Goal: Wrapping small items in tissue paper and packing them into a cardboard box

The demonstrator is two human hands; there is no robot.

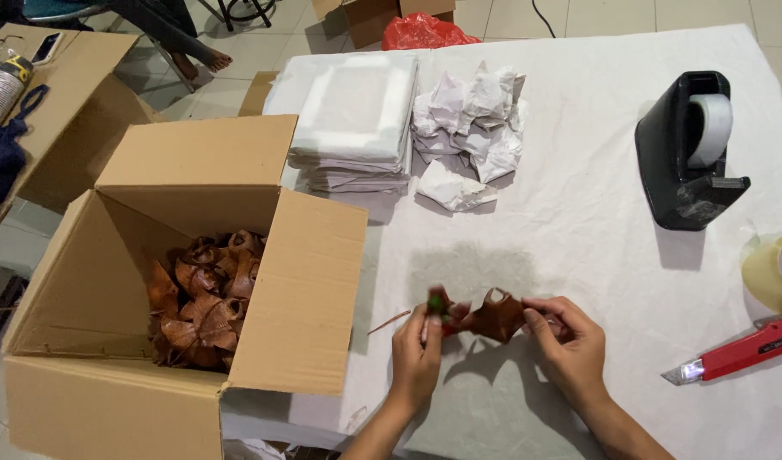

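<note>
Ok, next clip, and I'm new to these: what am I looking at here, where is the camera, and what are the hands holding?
There is no machine: a person works with two bare hands, and the single camera sits on their head, looking down at a table covered in white paper. The left hand and right hand together hold a small brown, leaf-like folded piece with a red and green bit at its left end. An open cardboard box on the left holds many similar brown pieces. Farther back lie a stack of white sheets and crumpled paper. On the right are a black tape dispenser, a clear tape roll and a red utility knife.
</note>
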